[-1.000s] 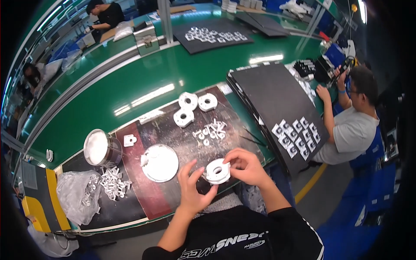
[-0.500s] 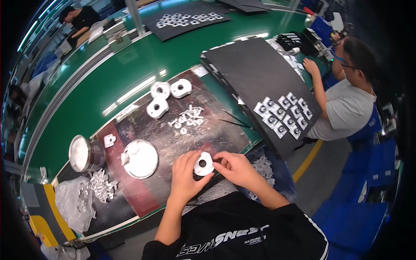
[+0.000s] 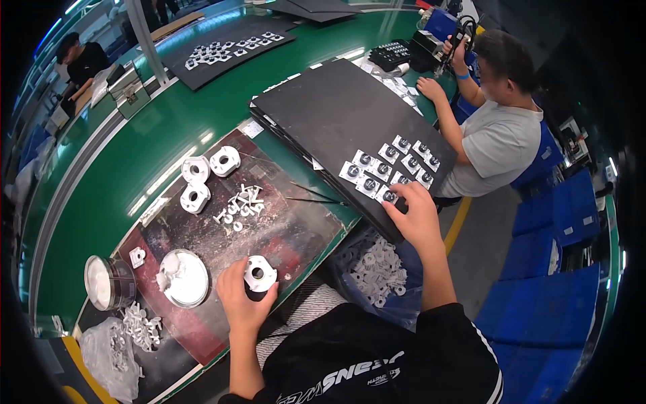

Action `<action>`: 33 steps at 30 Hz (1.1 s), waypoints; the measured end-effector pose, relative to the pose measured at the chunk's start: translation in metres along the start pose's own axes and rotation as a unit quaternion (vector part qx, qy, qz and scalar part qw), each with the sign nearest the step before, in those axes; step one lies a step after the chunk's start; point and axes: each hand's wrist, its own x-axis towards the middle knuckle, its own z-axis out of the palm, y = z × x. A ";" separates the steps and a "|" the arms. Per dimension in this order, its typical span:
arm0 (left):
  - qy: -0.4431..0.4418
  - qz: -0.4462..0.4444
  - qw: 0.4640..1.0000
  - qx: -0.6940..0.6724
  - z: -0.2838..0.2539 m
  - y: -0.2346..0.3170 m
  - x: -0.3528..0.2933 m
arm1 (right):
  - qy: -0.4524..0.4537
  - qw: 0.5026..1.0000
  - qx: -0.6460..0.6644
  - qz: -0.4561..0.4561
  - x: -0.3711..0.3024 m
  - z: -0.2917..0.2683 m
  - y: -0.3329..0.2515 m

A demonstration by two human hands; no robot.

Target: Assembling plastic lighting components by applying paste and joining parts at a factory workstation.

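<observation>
My left hand [image 3: 237, 297] grips a white round plastic part [image 3: 260, 273] with a hole in its middle, low over the near edge of the dark work mat. Thumb and fingers sit on opposite sides of it. To the right, my right hand [image 3: 418, 214] is stretched out over a black board [image 3: 336, 114]. Its thumb and forefinger close around a small white square piece with a dark round centre [image 3: 387, 194], at the near edge of a group of such pieces [image 3: 381, 169]. Three more white round parts [image 3: 195, 168] rest on the far side of the mat.
Small white plastic pieces [image 3: 242, 207] lie mid-mat. At left are a round white-filled lid [image 3: 185, 279], a tin [image 3: 108, 283] and a plastic bag [image 3: 111, 357]. A bag of white pieces [image 3: 377, 269] hangs below the table edge. A co-worker [image 3: 501, 121] sits at far right.
My right hand has left the white round part and reached right to the pieces on the board. My left hand still holds the part. The whole view has shifted.
</observation>
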 end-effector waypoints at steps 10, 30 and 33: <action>0.027 -0.147 0.866 -0.476 -0.015 0.032 -0.032 | -0.258 0.822 0.507 0.021 -0.035 0.016 -0.101; 0.037 0.093 0.995 0.007 -0.034 0.000 0.009 | -0.325 0.881 0.276 -0.204 -0.051 0.110 -0.134; -0.003 0.129 0.991 0.047 -0.030 -0.002 0.013 | -0.341 0.881 0.259 -0.201 -0.051 0.117 -0.130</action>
